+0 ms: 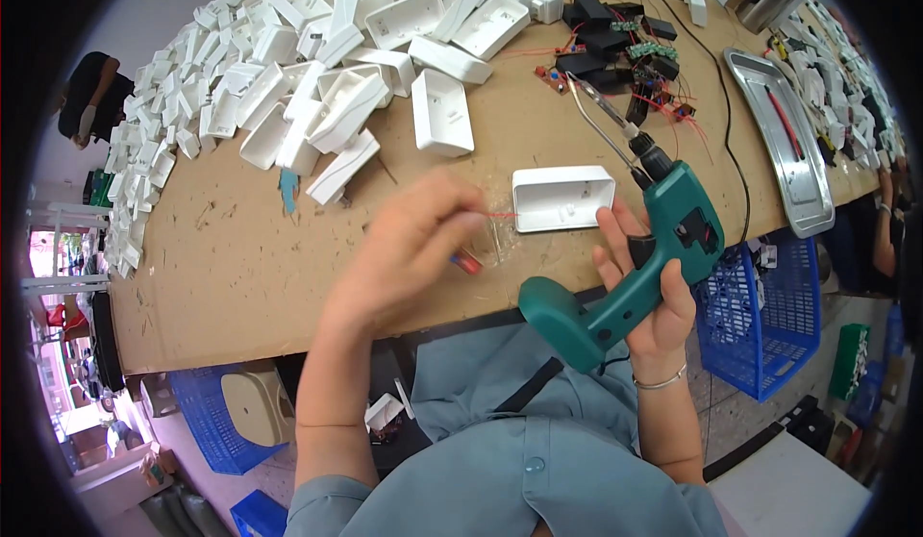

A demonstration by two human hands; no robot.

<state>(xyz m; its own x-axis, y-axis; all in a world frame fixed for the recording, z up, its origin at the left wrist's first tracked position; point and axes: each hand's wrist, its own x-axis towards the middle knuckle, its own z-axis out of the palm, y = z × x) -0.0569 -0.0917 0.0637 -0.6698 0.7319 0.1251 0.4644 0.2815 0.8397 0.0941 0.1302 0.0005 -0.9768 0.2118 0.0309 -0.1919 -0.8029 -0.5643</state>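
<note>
Our right hand has its fingers wrapped around the green soldering gun. Our left hand pinches thin red wires beside the white housing on the bench.

A small open white plastic box sits on the brown wooden table, between the left hand and the right hand. Behind it lies a big pile of white plastic boxes. A long silver metal tray lies to the right.

Brown workbench — white casings, white box, circuit boards, metal tray
</note>
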